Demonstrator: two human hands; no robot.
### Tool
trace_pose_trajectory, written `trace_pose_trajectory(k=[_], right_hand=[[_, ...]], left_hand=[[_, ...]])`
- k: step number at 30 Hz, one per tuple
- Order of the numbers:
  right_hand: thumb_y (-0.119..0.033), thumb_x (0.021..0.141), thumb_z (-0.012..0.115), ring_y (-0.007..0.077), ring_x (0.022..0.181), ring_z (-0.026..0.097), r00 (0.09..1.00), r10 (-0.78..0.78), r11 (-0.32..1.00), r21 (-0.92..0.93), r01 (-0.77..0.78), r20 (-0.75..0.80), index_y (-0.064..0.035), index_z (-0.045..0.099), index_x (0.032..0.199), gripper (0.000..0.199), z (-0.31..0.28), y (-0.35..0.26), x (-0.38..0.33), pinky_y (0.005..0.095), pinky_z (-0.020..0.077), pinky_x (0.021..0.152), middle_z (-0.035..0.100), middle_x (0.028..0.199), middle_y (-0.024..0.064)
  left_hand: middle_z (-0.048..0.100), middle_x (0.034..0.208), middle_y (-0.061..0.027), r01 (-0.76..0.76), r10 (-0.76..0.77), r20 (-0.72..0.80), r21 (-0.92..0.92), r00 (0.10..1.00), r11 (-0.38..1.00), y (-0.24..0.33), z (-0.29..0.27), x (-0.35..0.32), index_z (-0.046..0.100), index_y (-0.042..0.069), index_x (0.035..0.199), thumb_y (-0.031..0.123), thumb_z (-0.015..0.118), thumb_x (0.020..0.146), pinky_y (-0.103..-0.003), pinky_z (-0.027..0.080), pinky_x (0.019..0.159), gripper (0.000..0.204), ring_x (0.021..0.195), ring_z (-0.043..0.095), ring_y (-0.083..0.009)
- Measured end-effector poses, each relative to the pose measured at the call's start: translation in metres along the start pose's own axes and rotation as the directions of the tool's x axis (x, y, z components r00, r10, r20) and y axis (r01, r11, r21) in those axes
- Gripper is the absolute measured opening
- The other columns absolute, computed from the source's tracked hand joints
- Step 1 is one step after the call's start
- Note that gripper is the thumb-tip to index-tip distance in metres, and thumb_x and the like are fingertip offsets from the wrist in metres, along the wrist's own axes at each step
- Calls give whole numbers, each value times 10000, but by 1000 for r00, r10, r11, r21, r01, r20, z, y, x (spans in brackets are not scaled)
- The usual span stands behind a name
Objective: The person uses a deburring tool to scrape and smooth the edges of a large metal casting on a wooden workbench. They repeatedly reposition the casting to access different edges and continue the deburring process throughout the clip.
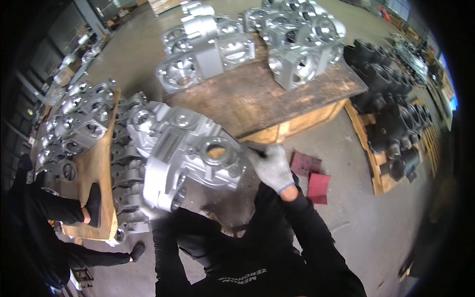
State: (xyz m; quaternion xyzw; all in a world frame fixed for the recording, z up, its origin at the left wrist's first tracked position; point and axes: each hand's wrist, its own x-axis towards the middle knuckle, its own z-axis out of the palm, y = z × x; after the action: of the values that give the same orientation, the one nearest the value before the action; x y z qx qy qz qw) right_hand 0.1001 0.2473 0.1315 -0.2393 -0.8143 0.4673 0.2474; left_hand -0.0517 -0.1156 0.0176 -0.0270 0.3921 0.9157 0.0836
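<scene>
A large silvery metal casting (pixel 185 148) with round bores and a ring-shaped opening sits tilted in front of me, above my knees. My left hand (pixel 152 212), in a pale glove, is at its lower left end; its fingers are hidden and smeared. At the casting's right side is my right hand (pixel 275 167), in a white knitted glove with a blue cuff edge. Its fingers are closed around something dark, too blurred to name, close to the casting's edge. What holds the casting up from below is mostly hidden.
A worn wooden table (pixel 217 101) ahead carries several similar castings (pixel 302 44). Red pads (pixel 318 188) lie on the floor at right. Dark castings (pixel 391 109) fill a wooden pallet. At left, a wooden board (pixel 96 198) stands beside stacked parts, with another person's legs (pixel 59 205) near it.
</scene>
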Motion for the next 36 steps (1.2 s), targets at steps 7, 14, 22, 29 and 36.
trace_pose_trajectory(k=[7, 14, 22, 29, 36], right_hand=[[-217, 953, 637, 312, 898, 766, 965, 202, 901, 353, -251, 169, 20, 748, 1096, 298, -2, 7, 10, 353, 562, 777, 740, 952, 255], [-202, 938, 583, 463, 914, 677, 999, -52, 987, 152, 53, -6, -3, 745, 961, 257, 5, -21, 11, 472, 557, 766, 671, 904, 299], [-195, 924, 611, 421, 877, 708, 981, -121, 989, -63, 132, 149, -11, 752, 963, 235, -11, -29, 19, 444, 564, 733, 684, 871, 263], [-279, 902, 608, 471, 919, 684, 987, -51, 999, 12, 50, 153, 14, 747, 944, 327, -4, -11, 25, 479, 569, 813, 690, 913, 292], [-347, 886, 630, 468, 1007, 683, 987, 103, 995, -17, -102, 120, 36, 745, 952, 405, -12, -38, 33, 491, 543, 911, 693, 957, 317]], left_hand=[[649, 1311, -129, -98, 115, -88, 178, 989, 979, -1, -28, 22, 604, 2, 1336, 402, 470, 1002, -450, 502, 1059, 538, 1208, 628, -295], [639, 1332, -128, -38, 40, -29, 57, 999, 998, -5, -55, 27, 581, 19, 1369, 465, 485, 987, -468, 493, 1063, 596, 1233, 613, -317], [649, 1300, -123, -48, 56, -169, 52, 984, 998, -4, -56, 33, 602, 14, 1337, 449, 478, 981, -455, 503, 1042, 576, 1202, 628, -306], [632, 1327, -135, -97, 99, -189, 22, 977, 995, -6, -42, 27, 587, 16, 1358, 437, 467, 987, -460, 493, 1057, 573, 1217, 614, -304], [658, 1303, -135, -33, 34, 26, -36, 999, 999, -8, -30, 25, 598, 22, 1336, 475, 460, 983, -485, 498, 1056, 591, 1224, 623, -319]])
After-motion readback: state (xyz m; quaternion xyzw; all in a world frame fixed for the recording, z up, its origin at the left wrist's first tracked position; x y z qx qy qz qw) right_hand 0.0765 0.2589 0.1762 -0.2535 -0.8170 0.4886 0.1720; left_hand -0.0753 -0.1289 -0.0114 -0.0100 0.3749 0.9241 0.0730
